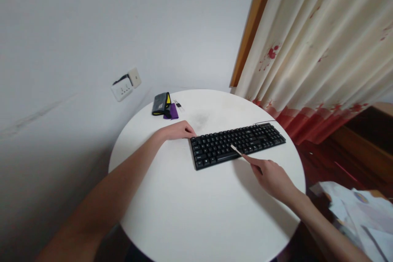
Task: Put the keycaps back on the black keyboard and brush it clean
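A black keyboard (221, 151) lies slightly askew on the round white table (184, 213). My left hand (181, 130) has its fingers curled and holds the keyboard by its far left corner. In my right hand (270, 178) is a slim white toothbrush (238, 150), gripped by its handle. The brush head is over the lower middle keys; whether its bristles touch them is too small to tell.
Near the table's far left edge are a grey pouch (160, 104) with yellow trim, a purple cloth (173, 111) and a small dark item (178, 105). A cable (265, 121) runs off behind the keyboard. Curtains (291, 49) hang at the right; papers (359, 208) lie below them.
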The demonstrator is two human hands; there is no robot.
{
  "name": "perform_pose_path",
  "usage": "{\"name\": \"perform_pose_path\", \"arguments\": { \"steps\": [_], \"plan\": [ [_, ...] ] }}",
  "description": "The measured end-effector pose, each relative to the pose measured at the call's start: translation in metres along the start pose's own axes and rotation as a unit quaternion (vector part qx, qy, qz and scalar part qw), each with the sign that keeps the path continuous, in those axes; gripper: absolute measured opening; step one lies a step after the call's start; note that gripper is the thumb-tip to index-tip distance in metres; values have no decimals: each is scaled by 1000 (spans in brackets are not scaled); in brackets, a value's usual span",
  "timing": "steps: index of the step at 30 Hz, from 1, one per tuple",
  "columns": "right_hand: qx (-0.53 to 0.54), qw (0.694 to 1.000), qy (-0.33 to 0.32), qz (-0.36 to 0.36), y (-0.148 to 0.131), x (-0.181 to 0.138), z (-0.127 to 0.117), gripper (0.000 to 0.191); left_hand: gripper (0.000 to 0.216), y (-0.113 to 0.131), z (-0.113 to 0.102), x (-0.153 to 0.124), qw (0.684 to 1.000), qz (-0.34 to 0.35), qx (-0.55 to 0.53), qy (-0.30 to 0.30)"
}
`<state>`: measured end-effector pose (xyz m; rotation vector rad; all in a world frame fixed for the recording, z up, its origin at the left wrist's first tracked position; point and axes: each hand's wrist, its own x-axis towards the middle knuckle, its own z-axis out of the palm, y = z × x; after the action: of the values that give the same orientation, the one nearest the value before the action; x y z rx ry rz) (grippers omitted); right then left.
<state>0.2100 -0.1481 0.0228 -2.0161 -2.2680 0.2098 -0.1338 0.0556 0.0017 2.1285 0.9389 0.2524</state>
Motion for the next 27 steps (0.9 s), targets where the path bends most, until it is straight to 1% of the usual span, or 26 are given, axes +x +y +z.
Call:
{"name": "perform_pose_path", "arguments": {
  "steps": [6,14,17,19,23,27],
  "plan": [
    [27,1000,-13,-6,7,-13,-2,49,27,0,0,0,1000,1,-5,-3],
    [36,999,0,17,26,-23,-2,47,27,0,-1,0,1000,-6,6,2],
    [78,997,5,20,26,-26,-8,47,28,1,-1,0,1000,-13,6,3],
    [112,993,25,21,22,-25,-14,47,28,2,-1,0,1000,-12,1,1],
    [144,986,78,14,2,-6,-20,47,26,2,-2,0,1000,-8,-5,-4],
    [138,986,93,-17,-22,33,-13,45,27,2,-2,0,1000,-13,-4,-3]
  ]
}}
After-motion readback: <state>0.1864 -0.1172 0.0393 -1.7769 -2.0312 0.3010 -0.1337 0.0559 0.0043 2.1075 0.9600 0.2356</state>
